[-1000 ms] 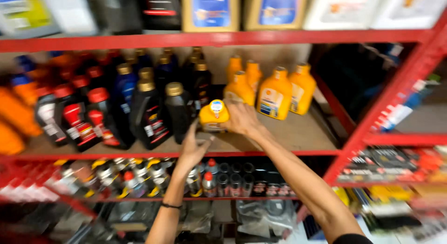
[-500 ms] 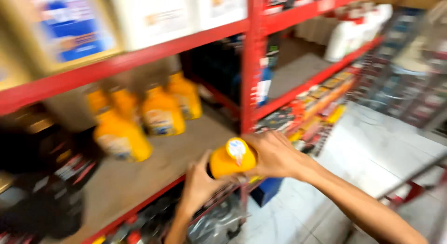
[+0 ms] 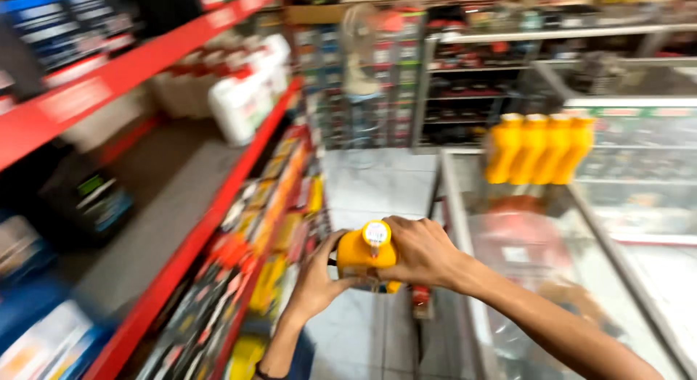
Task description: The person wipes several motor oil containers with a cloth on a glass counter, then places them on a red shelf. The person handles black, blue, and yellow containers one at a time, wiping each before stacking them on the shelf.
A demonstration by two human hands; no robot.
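I hold a yellow plastic bottle [image 3: 365,254] with a round white-labelled cap between both hands, at the lower middle of the view. My left hand [image 3: 317,280] cups its underside and left side. My right hand [image 3: 421,251] wraps its right side and top. The bottle hangs over the aisle floor, between the red shelving and a glass counter. Much of the picture is blurred by motion.
Red metal shelves [image 3: 181,267] run along the left with white jugs [image 3: 243,97] and dark boxes. A glass display counter [image 3: 552,235] stands at the right, with a row of yellow bottles [image 3: 539,148] on top. A tiled aisle [image 3: 374,184] leads to more shelves behind.
The view has swung right, away from the shelf of yellow and black bottles, toward the aisle and glass counter. Both hands still carry the yellow bottle, now clear of the shelf.
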